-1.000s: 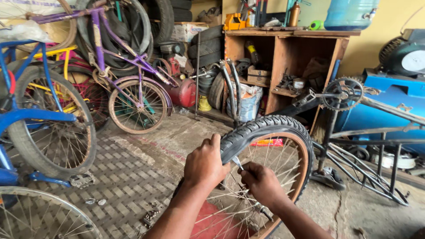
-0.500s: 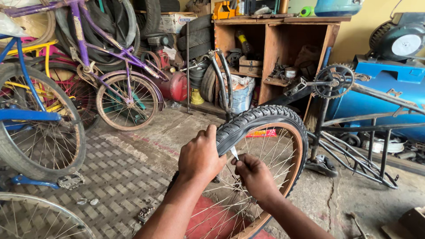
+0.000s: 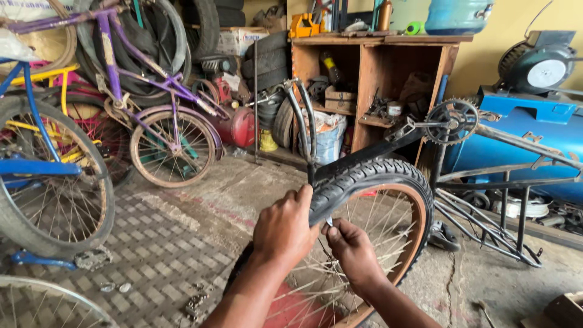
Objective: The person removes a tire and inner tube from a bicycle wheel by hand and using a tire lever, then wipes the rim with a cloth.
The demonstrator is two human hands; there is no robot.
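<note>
Head view: left hand [image 3: 284, 229] clamped on bicycle tyre [image 3: 370, 178]; right hand [image 3: 352, 250] pinches small tool [image 3: 328, 222] at wheel rim [image 3: 416, 225].

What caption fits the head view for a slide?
Left hand grips a black tyre on a spoked wheel; right hand pinches something small at the rim.

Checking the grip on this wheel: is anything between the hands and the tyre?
Nothing visible. The left hand already grips the black tyre at the top of the wheel, and the right hand sits just under it by the rim, among the spokes.
</note>
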